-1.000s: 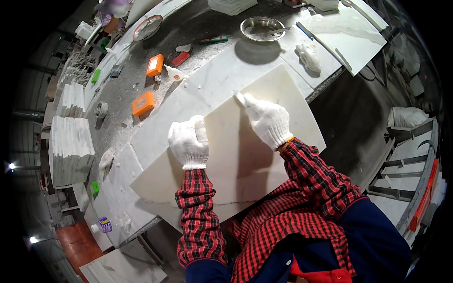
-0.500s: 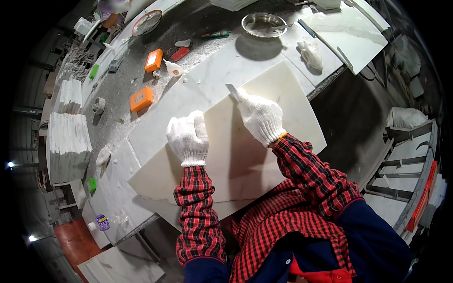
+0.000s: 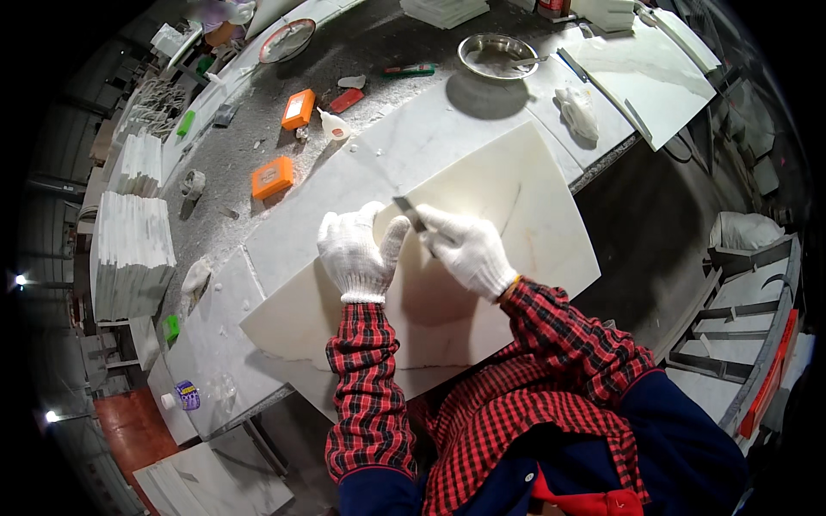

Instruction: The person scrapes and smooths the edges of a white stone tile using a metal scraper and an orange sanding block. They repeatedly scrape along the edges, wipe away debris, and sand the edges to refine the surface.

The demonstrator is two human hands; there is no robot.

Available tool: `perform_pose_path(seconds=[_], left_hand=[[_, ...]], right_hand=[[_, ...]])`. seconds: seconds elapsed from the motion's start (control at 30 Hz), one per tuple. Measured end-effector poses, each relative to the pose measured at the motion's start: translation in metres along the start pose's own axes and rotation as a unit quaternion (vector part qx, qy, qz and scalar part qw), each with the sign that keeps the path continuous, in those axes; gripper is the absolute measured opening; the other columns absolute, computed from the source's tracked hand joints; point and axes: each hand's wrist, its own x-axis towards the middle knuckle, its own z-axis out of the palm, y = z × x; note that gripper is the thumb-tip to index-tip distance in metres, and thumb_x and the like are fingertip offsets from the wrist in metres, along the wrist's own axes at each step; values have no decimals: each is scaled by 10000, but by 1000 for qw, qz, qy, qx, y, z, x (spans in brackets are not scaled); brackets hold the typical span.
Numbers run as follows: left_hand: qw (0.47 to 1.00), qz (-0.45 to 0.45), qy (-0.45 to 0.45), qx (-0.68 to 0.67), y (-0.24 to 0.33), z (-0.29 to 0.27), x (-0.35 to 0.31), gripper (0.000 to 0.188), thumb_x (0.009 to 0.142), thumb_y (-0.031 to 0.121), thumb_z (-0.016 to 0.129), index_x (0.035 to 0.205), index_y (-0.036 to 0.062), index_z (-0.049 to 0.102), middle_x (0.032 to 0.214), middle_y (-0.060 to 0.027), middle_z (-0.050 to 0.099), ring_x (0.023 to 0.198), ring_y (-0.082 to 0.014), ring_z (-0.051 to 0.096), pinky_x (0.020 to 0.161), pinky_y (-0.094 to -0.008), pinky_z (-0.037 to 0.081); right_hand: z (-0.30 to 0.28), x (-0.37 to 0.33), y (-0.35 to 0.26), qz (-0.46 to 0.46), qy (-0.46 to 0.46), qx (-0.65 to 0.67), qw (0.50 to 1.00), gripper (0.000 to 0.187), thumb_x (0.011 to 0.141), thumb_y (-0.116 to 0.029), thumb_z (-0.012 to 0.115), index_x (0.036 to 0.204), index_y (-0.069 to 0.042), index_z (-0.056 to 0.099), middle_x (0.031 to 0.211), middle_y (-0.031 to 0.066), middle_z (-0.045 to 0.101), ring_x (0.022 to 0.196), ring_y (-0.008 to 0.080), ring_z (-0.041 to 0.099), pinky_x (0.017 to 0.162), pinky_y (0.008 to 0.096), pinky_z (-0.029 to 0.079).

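Note:
A pale veined marble slab (image 3: 533,215) lies at a slant in front of me, overlapping the worktop (image 3: 284,211). My left hand (image 3: 357,252), in a white knit glove, grips the slab's far edge. Its fingers curl over that edge, and the thumb stretches to the right across the stone. Close by, my right hand (image 3: 465,249), gloved the same way, is closed around a flat metal scraper blade (image 3: 409,212). The blade, slightly blurred, sticks out past the fingers toward the far left, by the slab's edge. The right palm is hidden.
Two orange boxes (image 3: 272,177), a white squeeze bottle (image 3: 334,126) and a red block (image 3: 347,101) lie beyond the slab. A steel bowl (image 3: 497,57) with a utensil stands far right, near a crumpled plastic bag (image 3: 577,113). Stacked white tiles (image 3: 133,258) rise at left.
My right hand has come left and nearer to me with the scraper blade, close to my left hand. The left thumb has spread to the right. The whole view has shifted slightly.

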Motion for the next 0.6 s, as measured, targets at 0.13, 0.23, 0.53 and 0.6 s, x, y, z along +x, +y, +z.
perform_pose_path(seconds=[0.13, 0.23, 0.53, 0.6], left_hand=[[996, -44, -75, -24, 8, -3, 5, 466, 1008, 550, 575, 921, 122, 738, 760, -67, 686, 755, -280, 605, 828, -414, 465], [996, -56, -57, -39, 5, -2, 3, 372, 1010, 450, 599, 915, 119, 738, 766, -68, 691, 757, -279, 608, 825, -415, 464], [997, -59, -40, -32, 6, 3, 1, 220, 984, 281, 622, 905, 108, 732, 744, -65, 672, 733, -276, 589, 796, -410, 465], [998, -49, -32, -31, 6, 7, 0, 216, 985, 276, 621, 903, 109, 731, 744, -60, 670, 729, -271, 586, 790, -409, 465]], right_hand=[[6, -3, -12, -11, -13, -45, 999, 371, 956, -88, 706, 1326, -93, 681, 1033, 138, 762, 884, 205, 744, 791, 311, 574], [-2, 0, -10, 45, 17, 60, 997, 395, 963, -82, 712, 1354, -46, 664, 1051, 135, 774, 912, 172, 735, 817, 310, 573], [-76, 17, 35, -37, 190, -197, 961, 374, 930, -179, 725, 1301, -132, 704, 1020, 153, 755, 873, 327, 734, 747, 403, 576], [-76, 22, 45, -71, 209, -228, 948, 350, 930, -190, 704, 1279, -161, 699, 985, 148, 744, 863, 355, 717, 733, 444, 568]])
